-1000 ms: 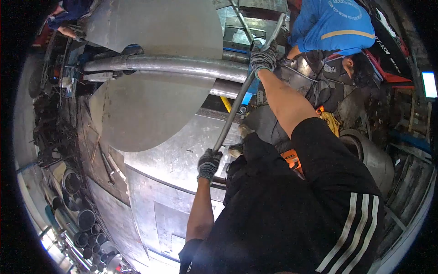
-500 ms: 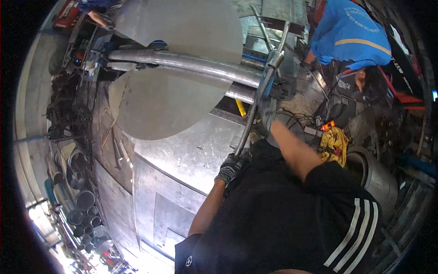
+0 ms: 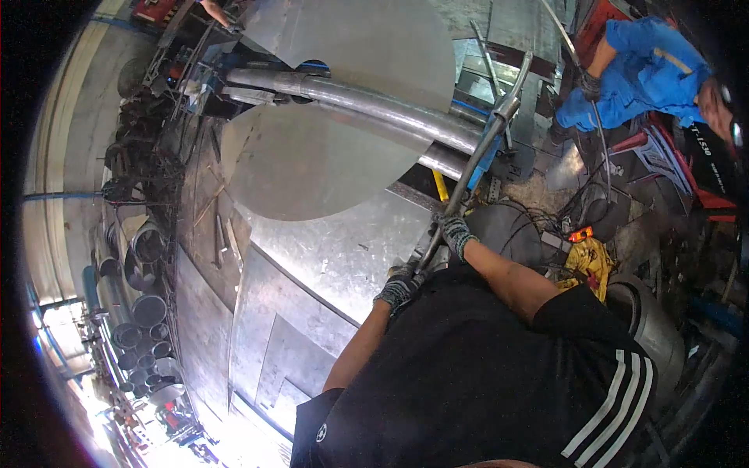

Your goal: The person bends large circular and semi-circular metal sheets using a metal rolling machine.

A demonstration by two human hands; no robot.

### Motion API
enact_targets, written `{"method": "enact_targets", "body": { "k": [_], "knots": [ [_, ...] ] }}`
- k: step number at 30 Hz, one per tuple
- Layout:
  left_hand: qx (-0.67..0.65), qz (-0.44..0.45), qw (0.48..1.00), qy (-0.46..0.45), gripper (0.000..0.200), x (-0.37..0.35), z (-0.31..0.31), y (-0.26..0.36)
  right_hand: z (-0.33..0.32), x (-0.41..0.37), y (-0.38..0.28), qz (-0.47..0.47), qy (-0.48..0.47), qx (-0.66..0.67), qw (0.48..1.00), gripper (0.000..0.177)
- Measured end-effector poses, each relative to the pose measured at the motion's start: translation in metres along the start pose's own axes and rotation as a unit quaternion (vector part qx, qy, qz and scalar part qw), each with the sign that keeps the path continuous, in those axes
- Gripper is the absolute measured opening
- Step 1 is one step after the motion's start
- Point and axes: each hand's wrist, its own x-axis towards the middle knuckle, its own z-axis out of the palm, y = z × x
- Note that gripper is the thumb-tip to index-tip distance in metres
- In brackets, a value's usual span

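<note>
Both of my hands wear grey knitted gloves and grip one long metal bar, which slants up and away to the right. My left hand is closed round its near end, beside my body. Farther up the bar, my right hand is wrapped round it. The far part of the bar meets a blue piece at the end of a long steel roller. A large curved metal sheet lies by the rollers, above a shiny flat plate.
At the upper right a co-worker in blue holds a long thin rod. Another person's hand shows at the top left. Yellow cloth, black cables and a metal cylinder lie to the right; pipes are stacked left.
My right hand, blurred before, has come down onto the bar nearer my left hand. The co-worker in blue has straightened up and now holds a rod. The view has shifted.
</note>
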Motion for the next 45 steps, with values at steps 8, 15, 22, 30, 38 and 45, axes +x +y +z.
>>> {"method": "enact_targets", "body": {
  "k": [8, 15, 22, 30, 38, 45],
  "knots": [
    [-0.005, 0.027, 0.999, 0.035, 0.056, -0.019, -0.023, -0.065, 0.004, 0.014, 0.003, -0.239, 0.214, -0.453, 0.832, 0.035],
    [-0.067, -0.072, 0.994, 0.053, 0.058, -0.065, -0.039, -0.191, 0.030, -0.064, 0.040, -0.054, 0.024, 0.135, 0.989, 0.020],
    [-0.086, -0.134, 0.986, 0.050, 0.055, -0.116, -0.059, -0.329, 0.011, -0.002, 0.147, -0.300, 0.086, -0.307, 0.899, 0.035],
    [-0.066, -0.147, 0.985, 0.058, 0.058, -0.146, -0.088, -0.374, 0.020, -0.025, 0.117, -0.283, 0.249, -0.530, 0.759, 0.051],
    [-0.255, -0.104, 0.959, 0.062, 0.057, -0.105, -0.041, -0.440, 0.048, -0.046, 0.122, -0.105, 0.094, -0.100, 0.985, 0.038],
    [-0.382, -0.127, 0.915, 0.016, 0.054, -0.107, -0.059, -0.431, 0.065, -0.075, 0.139, -0.104, 0.060, 0.130, 0.984, 0.037]
  ]
}}
